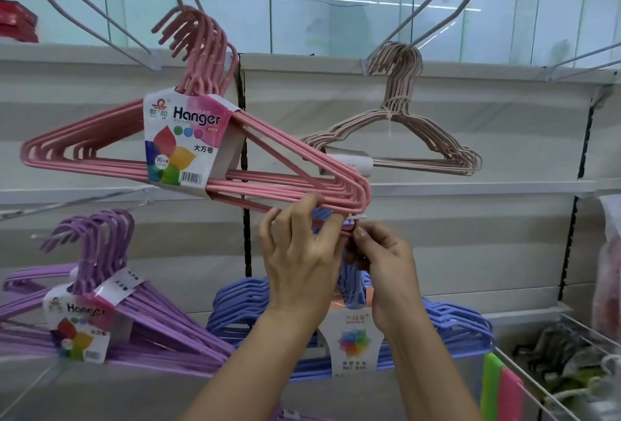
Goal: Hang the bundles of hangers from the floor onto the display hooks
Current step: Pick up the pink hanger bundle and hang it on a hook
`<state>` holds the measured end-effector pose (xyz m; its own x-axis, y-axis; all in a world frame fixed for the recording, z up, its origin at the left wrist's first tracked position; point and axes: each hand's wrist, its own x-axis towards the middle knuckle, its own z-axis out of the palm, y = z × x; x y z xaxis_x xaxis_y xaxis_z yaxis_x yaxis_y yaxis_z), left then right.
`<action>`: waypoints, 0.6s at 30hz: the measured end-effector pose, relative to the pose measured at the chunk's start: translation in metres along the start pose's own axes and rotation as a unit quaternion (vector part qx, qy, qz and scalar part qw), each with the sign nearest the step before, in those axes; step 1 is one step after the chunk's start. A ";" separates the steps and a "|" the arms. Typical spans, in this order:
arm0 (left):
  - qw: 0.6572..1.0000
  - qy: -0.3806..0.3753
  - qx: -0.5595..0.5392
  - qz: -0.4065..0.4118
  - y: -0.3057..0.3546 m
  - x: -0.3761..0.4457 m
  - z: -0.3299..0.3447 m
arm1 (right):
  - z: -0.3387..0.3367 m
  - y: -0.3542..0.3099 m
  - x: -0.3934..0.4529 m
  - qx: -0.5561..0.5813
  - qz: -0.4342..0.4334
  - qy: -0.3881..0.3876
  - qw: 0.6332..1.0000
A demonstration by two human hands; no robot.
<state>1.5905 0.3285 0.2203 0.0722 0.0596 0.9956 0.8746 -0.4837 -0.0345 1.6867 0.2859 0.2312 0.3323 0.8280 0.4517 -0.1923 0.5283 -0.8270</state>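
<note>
A blue hanger bundle [453,323] with a white and orange label hangs low at centre, its hook tops hidden behind my hands. My left hand [299,252] curls its fingers round the blue hooks at the tip of a white display hook [356,218]. My right hand [383,262] pinches the bundle's hook tops just under that tip. A pink bundle [84,148] with a "Hanger" label hangs tilted above, its lower right corner just over my fingers. A purple bundle [161,330] hangs at lower left. A beige wire bundle [396,118] hangs at upper right.
Bare white display hooks [100,22] jut out along the top of the white slatted wall. A wire basket [571,360] with dark items and green and pink plastic pieces stands at lower right. Red packages [16,22] lie on the top-left shelf.
</note>
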 end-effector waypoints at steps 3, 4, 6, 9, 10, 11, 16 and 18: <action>1.000 -0.021 0.012 0.019 -0.005 0.008 -0.001 | -0.004 -0.003 0.002 -0.023 -0.011 -0.006 1.000; 0.999 -0.030 0.017 0.026 -0.008 0.010 -0.002 | -0.007 -0.004 0.003 -0.041 -0.014 -0.010 0.999; 0.998 -0.046 0.021 0.036 -0.014 0.013 -0.004 | -0.011 -0.005 0.005 -0.088 -0.022 -0.019 0.996; 0.997 -0.058 0.028 0.037 -0.016 0.012 -0.003 | -0.012 -0.002 0.005 -0.150 -0.040 -0.015 0.988; 0.997 -0.060 0.029 0.035 -0.015 0.012 -0.003 | -0.011 -0.001 0.006 -0.170 -0.066 0.001 0.983; 0.997 -0.063 0.029 0.034 -0.015 0.012 -0.003 | -0.010 -0.001 0.007 -0.191 -0.097 0.020 0.977; 0.996 -0.058 0.037 0.063 -0.019 0.012 -0.009 | -0.008 -0.011 0.012 -0.199 -0.137 -0.005 0.970; 0.995 -0.055 0.040 0.078 -0.021 0.015 -0.008 | -0.011 -0.017 0.017 -0.244 -0.161 -0.011 0.956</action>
<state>1.5690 0.3326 0.2364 0.2588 0.0864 0.9621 0.8837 -0.4232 -0.1997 1.7055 0.2886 0.2492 0.2809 0.6432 0.7123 0.3720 0.6112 -0.6986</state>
